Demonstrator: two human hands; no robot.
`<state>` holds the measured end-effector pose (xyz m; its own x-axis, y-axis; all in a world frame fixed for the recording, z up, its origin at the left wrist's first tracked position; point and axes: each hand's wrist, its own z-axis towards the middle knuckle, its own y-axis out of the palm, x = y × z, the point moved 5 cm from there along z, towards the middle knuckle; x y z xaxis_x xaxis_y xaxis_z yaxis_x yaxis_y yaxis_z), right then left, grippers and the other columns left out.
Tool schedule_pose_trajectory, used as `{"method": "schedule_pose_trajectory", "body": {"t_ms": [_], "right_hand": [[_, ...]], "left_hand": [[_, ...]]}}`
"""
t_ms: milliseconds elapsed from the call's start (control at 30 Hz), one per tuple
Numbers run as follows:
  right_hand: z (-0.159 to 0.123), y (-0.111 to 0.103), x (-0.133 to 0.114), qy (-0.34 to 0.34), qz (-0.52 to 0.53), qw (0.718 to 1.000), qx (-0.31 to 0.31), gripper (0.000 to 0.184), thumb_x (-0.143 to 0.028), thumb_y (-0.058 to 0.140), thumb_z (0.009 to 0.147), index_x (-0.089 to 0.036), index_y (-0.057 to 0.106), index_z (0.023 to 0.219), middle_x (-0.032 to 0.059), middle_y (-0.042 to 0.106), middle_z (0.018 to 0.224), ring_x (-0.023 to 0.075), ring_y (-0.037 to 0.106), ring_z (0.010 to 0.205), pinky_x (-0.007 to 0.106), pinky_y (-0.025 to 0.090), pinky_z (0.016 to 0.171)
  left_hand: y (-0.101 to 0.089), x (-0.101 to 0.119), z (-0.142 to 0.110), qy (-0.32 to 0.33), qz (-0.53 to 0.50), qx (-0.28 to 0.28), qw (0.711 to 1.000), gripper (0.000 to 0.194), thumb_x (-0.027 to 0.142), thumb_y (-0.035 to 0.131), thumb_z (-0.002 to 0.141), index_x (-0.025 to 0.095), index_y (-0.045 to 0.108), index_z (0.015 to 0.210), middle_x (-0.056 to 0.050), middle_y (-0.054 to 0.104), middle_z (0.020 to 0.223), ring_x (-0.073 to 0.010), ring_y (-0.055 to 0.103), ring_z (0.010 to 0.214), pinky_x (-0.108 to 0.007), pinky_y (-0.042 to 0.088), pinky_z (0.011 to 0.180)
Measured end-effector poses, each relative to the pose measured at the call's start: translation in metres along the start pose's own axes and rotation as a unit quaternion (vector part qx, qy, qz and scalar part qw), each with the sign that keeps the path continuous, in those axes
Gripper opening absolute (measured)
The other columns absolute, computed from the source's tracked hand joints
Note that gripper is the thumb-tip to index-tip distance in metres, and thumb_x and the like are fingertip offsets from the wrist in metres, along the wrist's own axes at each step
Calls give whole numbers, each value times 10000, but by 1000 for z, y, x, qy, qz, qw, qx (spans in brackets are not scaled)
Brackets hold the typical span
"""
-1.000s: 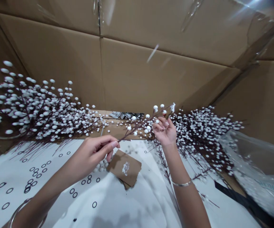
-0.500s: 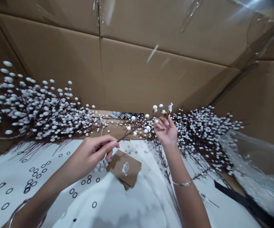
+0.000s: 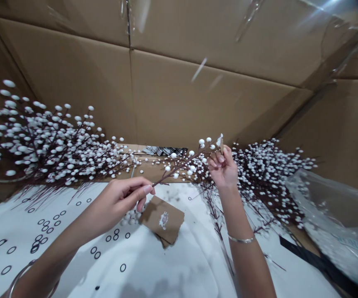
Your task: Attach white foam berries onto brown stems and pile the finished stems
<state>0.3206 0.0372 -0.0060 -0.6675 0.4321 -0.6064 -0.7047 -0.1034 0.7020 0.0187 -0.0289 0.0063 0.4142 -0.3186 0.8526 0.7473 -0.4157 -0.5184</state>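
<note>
Berry sprig (image 3: 179, 163) spanning both hands: left hand (image 3: 119, 200) pinches its stem between thumb and fingertips, while right hand (image 3: 222, 167), fingers curled, grips the far end just below a paper tag (image 3: 219, 140). Kraft card (image 3: 163, 219) lies just below the left hand; berry branches (image 3: 260, 174) lie beyond the right.

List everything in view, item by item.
Dark-stemmed white-berry sprig: one, white and brown, between the hands.
White-berry branch heaps: two, white and brown, left and right.
Rectangular kraft card: one, brown with white emblem, on the sheet.
Ring-printed sheet: one, white with black rings, in front.
Clear plastic bag: one, translucent, far right.
Corrugated cardboard walls: several, tan, behind.
Hands: two, left pinching the sprig's stem, right at its tip.
Silver bangles: two, one per wrist.
</note>
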Motion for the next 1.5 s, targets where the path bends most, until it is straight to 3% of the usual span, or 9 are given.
{"method": "schedule_pose_trajectory", "body": {"t_ms": [100, 300, 567, 700, 867, 1033, 1333, 1433, 1500], "right_hand": [[2, -6, -3, -16, -34, 999, -4, 45, -170, 622, 854, -205, 597, 865, -72, 442, 542, 39, 372, 473, 135, 373, 449], [4, -12, -10, -64, -117, 991, 34, 229, -258, 758, 724, -223, 583, 866, -86, 444, 541, 38, 344, 456, 145, 340, 446], [5, -17, -5, -73, -292, 952, 61, 235, -328, 752, 733, -209, 631, 896, -54, 519, 581, 61, 403, 498, 186, 313, 462], [3, -19, 13, 38, -443, 896, -3, 316, -420, 714, 763, -184, 670, 968, -39, 510, 597, 76, 407, 508, 205, 290, 455], [-18, -6, 53, 209, -541, 787, -209, 350, -440, 624, 835, -160, 687, 1035, -2, 559, 698, 77, 382, 537, 211, 274, 473], [-41, 5, 88, 269, -584, 677, -357, 314, -350, 556, 887, -165, 702, 1095, 47, 647, 852, 122, 517, 706, 227, 395, 597], [-58, 2, 118, 338, -639, 573, -387, 371, -328, 567, 873, -172, 645, 1199, 35, 673, 750, 131, 585, 639, 227, 436, 602], [-59, -3, 117, 336, -676, 556, -347, 443, -377, 579, 863, -152, 617, 1243, 92, 715, 872, 180, 641, 681, 271, 474, 625], [-56, 0, 109, 300, -711, 554, -314, 438, -364, 575, 868, -132, 626, 1236, 155, 699, 1053, 242, 662, 854, 321, 492, 732]], "left_hand": [[0, 0, 0, -1, -9, -5, 1000, 356, 505, 458, 964, 199, 634, 920, 24, 566, 624, -85, 421, 524, -217, 281, 472], [-1, -4, 0, 9, -16, -1, 1000, 359, 505, 473, 958, 192, 632, 882, 24, 556, 609, -78, 408, 507, -211, 265, 456], [-4, -14, 5, 46, -20, 4, 999, 338, 496, 464, 969, 207, 630, 908, 21, 560, 642, -92, 450, 549, -217, 306, 481], [-6, -15, 7, 43, -13, 10, 999, 348, 505, 458, 969, 208, 628, 904, 20, 559, 640, -98, 434, 546, -229, 293, 479], [-5, -18, 9, 40, -21, 6, 999, 353, 507, 458, 969, 204, 631, 917, 21, 560, 630, -90, 436, 547, -214, 288, 479], [-4, -19, 11, 40, -21, 8, 999, 354, 501, 468, 967, 195, 634, 902, 23, 557, 618, -78, 408, 530, -202, 277, 473], [-2, -20, 12, 26, -29, 7, 999, 379, 529, 445, 964, 200, 631, 935, 13, 558, 635, -94, 386, 520, -228, 262, 470], [0, -21, 12, 20, -43, 6, 999, 380, 528, 436, 970, 199, 623, 937, 18, 556, 630, -87, 373, 512, -221, 260, 471], [1, -22, 13, 19, -49, 8, 999, 377, 520, 433, 975, 194, 617, 933, 18, 558, 628, -83, 379, 512, -214, 267, 472]]}}
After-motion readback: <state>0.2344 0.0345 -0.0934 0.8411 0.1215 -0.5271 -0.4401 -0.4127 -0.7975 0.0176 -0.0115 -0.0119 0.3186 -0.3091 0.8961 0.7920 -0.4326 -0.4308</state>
